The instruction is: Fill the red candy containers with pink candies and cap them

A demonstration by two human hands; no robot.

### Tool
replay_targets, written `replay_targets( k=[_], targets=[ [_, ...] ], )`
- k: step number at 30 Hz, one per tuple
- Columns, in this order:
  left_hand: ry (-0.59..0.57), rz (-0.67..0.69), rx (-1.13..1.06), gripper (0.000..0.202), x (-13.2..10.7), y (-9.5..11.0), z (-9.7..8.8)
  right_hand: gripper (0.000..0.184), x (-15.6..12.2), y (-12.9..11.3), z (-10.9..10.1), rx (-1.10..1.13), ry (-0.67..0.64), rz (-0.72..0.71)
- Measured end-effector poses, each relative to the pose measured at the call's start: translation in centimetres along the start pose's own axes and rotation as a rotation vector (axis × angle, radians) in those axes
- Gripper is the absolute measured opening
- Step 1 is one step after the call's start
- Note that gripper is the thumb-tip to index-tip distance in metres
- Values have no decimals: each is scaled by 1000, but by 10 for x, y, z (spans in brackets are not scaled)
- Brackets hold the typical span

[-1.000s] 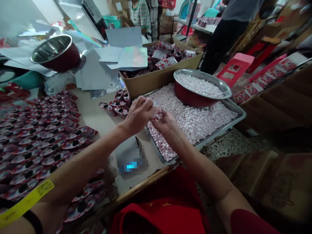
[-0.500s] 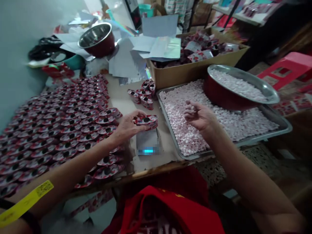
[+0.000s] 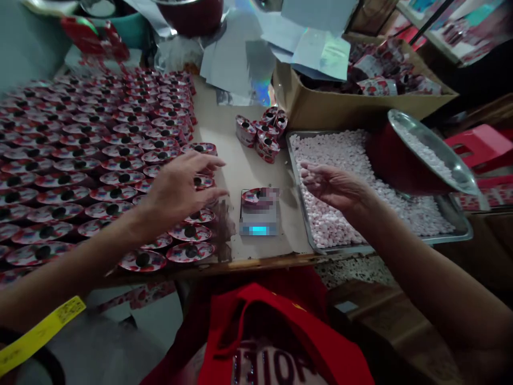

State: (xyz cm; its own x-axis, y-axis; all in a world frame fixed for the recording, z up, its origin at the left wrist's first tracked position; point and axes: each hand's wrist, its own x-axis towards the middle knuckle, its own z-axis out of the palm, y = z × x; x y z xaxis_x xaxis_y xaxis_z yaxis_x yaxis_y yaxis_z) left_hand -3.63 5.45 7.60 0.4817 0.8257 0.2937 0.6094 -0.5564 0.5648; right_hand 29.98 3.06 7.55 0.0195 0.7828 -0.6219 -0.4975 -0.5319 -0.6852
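On a small digital scale point(image 3: 262, 218) with a lit blue display sits an oval, red-and-white printed pack point(image 3: 250, 197) with a dark round hole in its top. My left hand point(image 3: 182, 187) is open, fingers spread, at the right edge of many similar packs point(image 3: 116, 192) standing in rows. It is apart from the pack on the scale. Over a metal tray point(image 3: 301, 214) of small white tablets point(image 3: 334, 227), my right hand point(image 3: 331, 184) has its fingers curled together. What lies inside them, if anything, is hidden.
Several more packs point(image 3: 262, 131) stand in a cluster behind the scale. A red bowl point(image 3: 385, 155) holding white tablets tilts on the tray. Behind it stands a cardboard box point(image 3: 306, 104) of printed packaging. Loose sheets point(image 3: 228, 64) and a red stool point(image 3: 481, 147) are farther off.
My left hand has let go of the pack, now on the scale, and moved left with fingers opening. My right hand stays over the tray. The camera view has tilted down.
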Motion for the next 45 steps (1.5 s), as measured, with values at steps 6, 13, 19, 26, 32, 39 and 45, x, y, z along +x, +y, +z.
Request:
replay_targets(
  k=[6,13,19,26,32,39,45],
  targets=[
    [118,-44,-48,32,-5,2,-26,13,0,4,11,-310,-21,-16],
    [33,7,-51,39,11,5,-13,17,-1,-3,16,-368,22,-114],
    [-56,42,-79,35,17,7,12,9,-10,14,8,-584,-109,-270],
    [-278,15,66,47,25,9,40,12,-13,20,35,-740,-303,-290],
    [-351,9,28,50,23,-5,44,17,-3,26,52,-1089,-427,-432],
    [-340,11,-2,50,20,-16,40,31,-6,28,51,-1203,-424,-519],
    [-318,14,-1,46,22,-14,44,30,-12,30,54,-1096,-350,-434]
  ],
)
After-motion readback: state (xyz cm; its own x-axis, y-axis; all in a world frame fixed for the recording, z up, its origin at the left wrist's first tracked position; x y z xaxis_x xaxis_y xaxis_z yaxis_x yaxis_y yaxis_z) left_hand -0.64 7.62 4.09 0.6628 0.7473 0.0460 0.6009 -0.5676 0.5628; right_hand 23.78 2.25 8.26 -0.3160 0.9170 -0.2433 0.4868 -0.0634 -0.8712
